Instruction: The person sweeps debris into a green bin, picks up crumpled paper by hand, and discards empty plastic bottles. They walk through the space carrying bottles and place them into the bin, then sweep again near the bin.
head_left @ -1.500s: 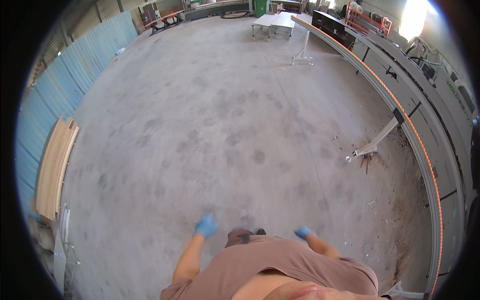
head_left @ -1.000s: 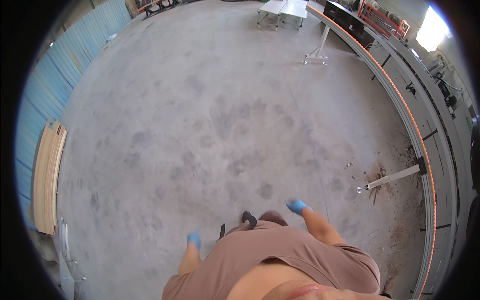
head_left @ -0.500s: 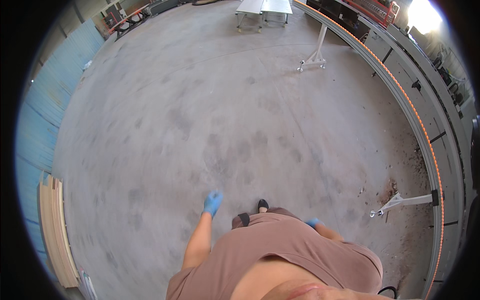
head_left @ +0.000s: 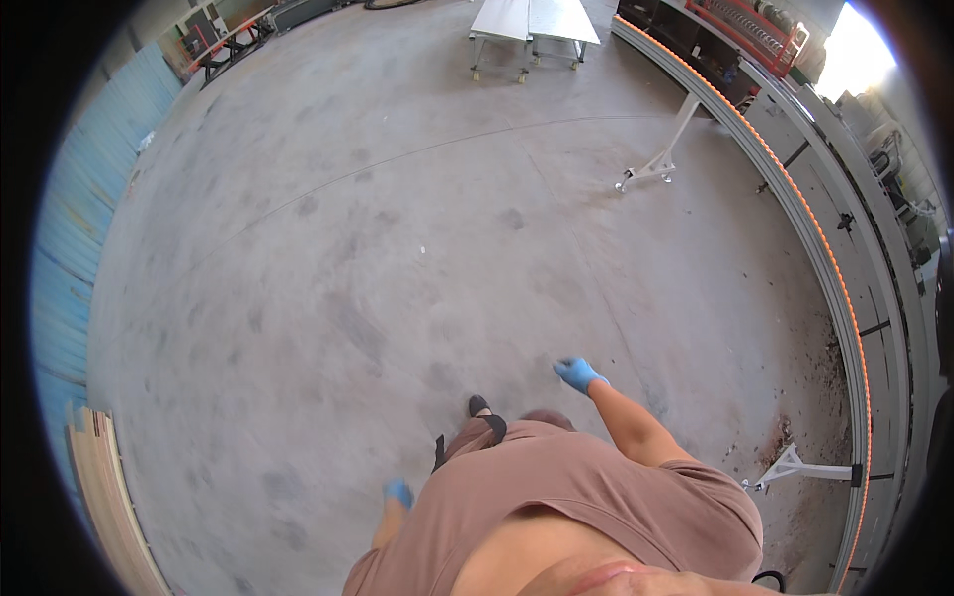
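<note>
Both of my hands wear blue gloves and hang at my sides, away from any object. My right hand [head_left: 578, 373] swings out in front of me over the grey floor [head_left: 477, 288]. Its fingers are curled together with dark-stained tips, and nothing shows in them. Back beside my left hip is my left hand [head_left: 397, 493], smeared by motion and partly cut off from sight, so its fingers cannot be made out. One dark shoe [head_left: 479, 405] shows below my brown clothing.
Along the right runs a long grey rail [head_left: 807, 214] edged in orange, with white legs [head_left: 668, 149] jutting over the floor. White-topped wheeled tables [head_left: 527, 20] stand ahead. At the left are a blue sheet wall [head_left: 79, 238] and stacked boards [head_left: 111, 487]. Brown debris [head_left: 780, 437] lies near the rail.
I have stepped forward; the tables and rail legs appear nearer. My right hand has swung forward from my hip, while my left hand has swung back. The other foot now shows ahead.
</note>
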